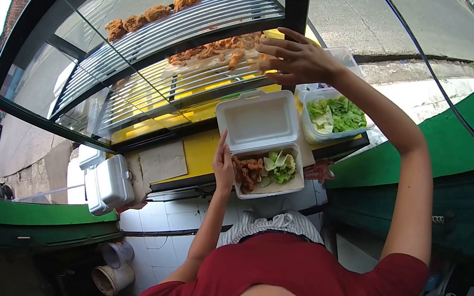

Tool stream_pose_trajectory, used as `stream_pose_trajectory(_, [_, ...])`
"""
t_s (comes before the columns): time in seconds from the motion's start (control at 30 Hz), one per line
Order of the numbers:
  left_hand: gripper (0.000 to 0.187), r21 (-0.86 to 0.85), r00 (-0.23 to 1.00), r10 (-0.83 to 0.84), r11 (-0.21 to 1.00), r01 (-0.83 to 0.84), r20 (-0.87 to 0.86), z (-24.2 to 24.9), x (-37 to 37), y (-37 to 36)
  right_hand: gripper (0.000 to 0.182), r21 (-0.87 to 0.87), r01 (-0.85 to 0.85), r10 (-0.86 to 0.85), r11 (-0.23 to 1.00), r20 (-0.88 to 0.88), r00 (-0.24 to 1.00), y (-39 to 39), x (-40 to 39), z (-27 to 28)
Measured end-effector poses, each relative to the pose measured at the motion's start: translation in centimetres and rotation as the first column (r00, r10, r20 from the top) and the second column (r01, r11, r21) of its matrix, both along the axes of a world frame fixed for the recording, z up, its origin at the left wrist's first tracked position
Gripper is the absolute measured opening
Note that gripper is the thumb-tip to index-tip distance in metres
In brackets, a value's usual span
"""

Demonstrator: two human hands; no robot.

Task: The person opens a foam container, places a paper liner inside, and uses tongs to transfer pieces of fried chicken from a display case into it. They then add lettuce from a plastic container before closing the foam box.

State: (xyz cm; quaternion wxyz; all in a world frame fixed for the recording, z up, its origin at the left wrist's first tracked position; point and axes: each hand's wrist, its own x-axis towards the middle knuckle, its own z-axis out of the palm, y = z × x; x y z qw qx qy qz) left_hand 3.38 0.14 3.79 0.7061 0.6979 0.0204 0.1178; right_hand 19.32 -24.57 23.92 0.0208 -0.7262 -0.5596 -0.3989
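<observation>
A white foam takeaway box (297, 190) stands with its lid (260, 120) raised. In it are brown fried chicken pieces (247, 173) on the left and green lettuce (279, 168) on the right. My left hand (223, 166) grips the box's left side near the hinge, its index finger pointing up along the edge; the thumb is hidden. Higher up, my right hand (298, 57) is stretched out with fingers apart, holding nothing visible, in front of the display cabinet's corner post. Behind its fingertips lies more fried food (219, 48) on the cabinet's lower rack.
Fried chicken (153, 12) sits on the upper rack of the glass cabinet (54, 7). A clear tub of lettuce (336, 115) stands right of the box. Closed foam boxes (110, 184) are stacked at left, beside a piece of cardboard (164, 162). A dark cable (416, 45) crosses the upper right.
</observation>
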Motion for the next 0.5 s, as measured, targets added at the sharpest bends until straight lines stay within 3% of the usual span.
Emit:
stream_pose_trajectory(0.2, [0.039,0.062,0.994,0.082,0.994,-0.087,0.078,-1.3,0.0,-1.5,0.01,0.363,0.296,-0.169,0.884,-0.343,0.924,-8.1,-0.9,-5.8])
stream_pose_trajectory(0.23, [0.039,0.069,0.992,0.105,0.992,-0.109,0.067,-1.2,-0.1,-1.9,0.009,0.359,0.35,-0.193,0.865,-0.406,0.893,-9.0,-0.7,-6.6])
stream_pose_trajectory(0.33, [0.041,0.061,0.983,0.182,0.981,-0.184,0.036,-1.7,0.1,-2.9,0.014,0.209,0.636,-0.173,0.743,-0.858,0.484,-10.0,1.7,-10.1])
stream_pose_trajectory(0.37, [0.041,0.054,0.977,0.212,0.976,-0.213,0.026,-1.8,0.2,-3.2,0.021,0.154,0.651,-0.192,0.743,-0.883,0.428,-10.5,2.9,-12.2])
stream_pose_trajectory(0.4, [0.041,-0.001,0.972,0.22,0.975,-0.22,0.079,-1.8,0.6,-3.8,0.029,0.049,0.653,-0.319,0.756,-0.844,0.432,-11.4,4.3,-14.5])
stream_pose_trajectory(0.47, [0.04,-0.11,0.951,0.245,0.968,-0.227,0.187,-1.6,1.9,-5.1,0.042,-0.167,0.559,-0.45,0.812,-0.789,0.417,-13.3,9.0,-20.8])
stream_pose_trajectory(0.5, [0.039,-0.116,0.959,0.22,0.973,-0.202,0.178,-1.4,2.3,-5.4,0.046,-0.286,0.525,-0.48,0.802,-0.831,0.28,-13.0,9.5,-20.6])
